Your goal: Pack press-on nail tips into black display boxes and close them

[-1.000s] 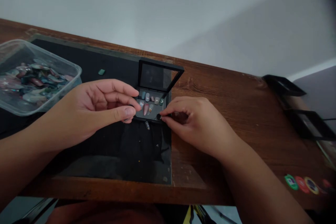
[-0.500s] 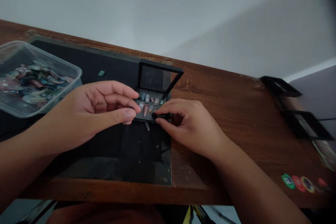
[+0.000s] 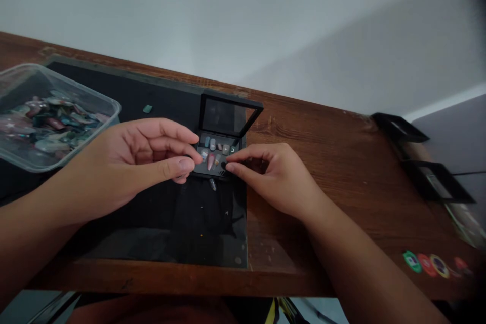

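Observation:
A small black display case (image 3: 232, 116) stands with its windowed lid raised. Press-on nails lie in its grey bed, among them a long pink nail (image 3: 211, 161) and a pale grey nail (image 3: 212, 144). My left hand (image 3: 152, 154) is curled at the case's left side, thumb against a fingertip; a dark bit shows between them, too small to name. At the right edge, my right hand (image 3: 271, 172) pinches thumb and forefinger together beside a dark spot; what it grips is hidden. A glittery nail (image 3: 212, 185) lies just in front of the case.
A clear plastic tub (image 3: 85, 86) full of loose nails stands at the left. One green nail (image 3: 148, 109) lies on the black mat (image 3: 163, 233). Farther right are black frames (image 3: 436, 182) and several round coloured badges (image 3: 412, 261) on the wooden table (image 3: 341, 162).
The view has shifted slightly. My right thumb and forefinger have drawn closer together at the case's right edge. My left hand stays nearly in place.

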